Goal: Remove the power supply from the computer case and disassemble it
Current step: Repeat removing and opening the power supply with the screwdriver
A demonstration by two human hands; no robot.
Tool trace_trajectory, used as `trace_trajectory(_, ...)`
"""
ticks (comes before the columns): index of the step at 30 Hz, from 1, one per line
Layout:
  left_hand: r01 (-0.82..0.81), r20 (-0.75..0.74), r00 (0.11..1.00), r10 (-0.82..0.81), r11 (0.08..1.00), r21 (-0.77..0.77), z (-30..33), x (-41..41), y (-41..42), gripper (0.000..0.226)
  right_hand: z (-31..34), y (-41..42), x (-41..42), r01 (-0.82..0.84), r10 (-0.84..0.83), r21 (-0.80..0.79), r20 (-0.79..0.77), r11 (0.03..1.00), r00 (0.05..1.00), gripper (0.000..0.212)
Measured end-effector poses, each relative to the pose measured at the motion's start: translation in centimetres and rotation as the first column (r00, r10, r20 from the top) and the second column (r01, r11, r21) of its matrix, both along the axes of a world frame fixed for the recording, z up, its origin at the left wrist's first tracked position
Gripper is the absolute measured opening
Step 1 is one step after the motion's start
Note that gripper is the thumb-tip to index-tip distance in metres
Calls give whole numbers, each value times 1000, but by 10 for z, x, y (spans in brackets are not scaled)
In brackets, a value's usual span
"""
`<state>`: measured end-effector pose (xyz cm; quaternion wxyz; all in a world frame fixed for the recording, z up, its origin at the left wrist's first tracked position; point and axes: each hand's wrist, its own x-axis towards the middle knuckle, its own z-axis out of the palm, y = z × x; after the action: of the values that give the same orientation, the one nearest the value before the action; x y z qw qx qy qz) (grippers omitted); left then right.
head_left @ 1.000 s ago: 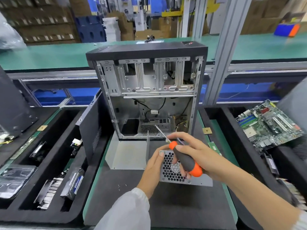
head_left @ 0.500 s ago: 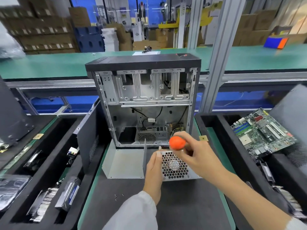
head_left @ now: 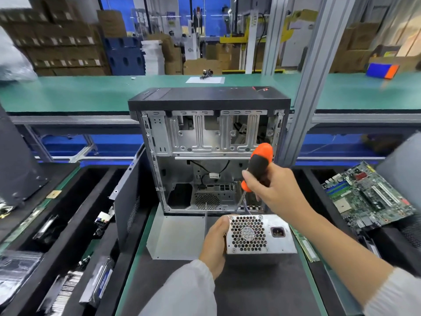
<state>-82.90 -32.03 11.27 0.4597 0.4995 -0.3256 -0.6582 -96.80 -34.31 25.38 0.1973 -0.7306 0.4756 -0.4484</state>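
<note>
Bright, even overhead lighting throughout; soft, faint shadows only. Mild glare on the bare metal of the computer case [head_left: 205, 142]. Sharp at centre, smeared by motion blur toward the lower left and right edges. Strong wide-angle bending of straight lines at the frame's borders. Far background slightly soft.

We counted one computer case [head_left: 208, 153], one power supply [head_left: 259, 236], one screwdriver [head_left: 259, 169], one motherboard [head_left: 369, 197] right of frame, one loose side panel [head_left: 128, 201], two hands: left [head_left: 215, 245], right [head_left: 275, 190].
</note>
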Motion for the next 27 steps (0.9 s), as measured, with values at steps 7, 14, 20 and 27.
trace_trajectory(7,52,-82,995,-52,999,0,-4,2,-9,38,-14,-12,6,-29,31,111,-13,993,999,24)
trace_trajectory(14,48,-106,993,-50,999,-23,-8,2,-10,37,-15,-13,6,-40,41,106,-6,994,999,21)
trace_trajectory(20,54,-123,991,-60,997,-50,-7,3,-11,36,-13,-10,5,-55,58,151,-15,987,998,26)
trace_trajectory(27,44,45,998,-37,986,-159,-2,5,-9,27,29,-28,11,-59,133,267,-271,962,953,25)
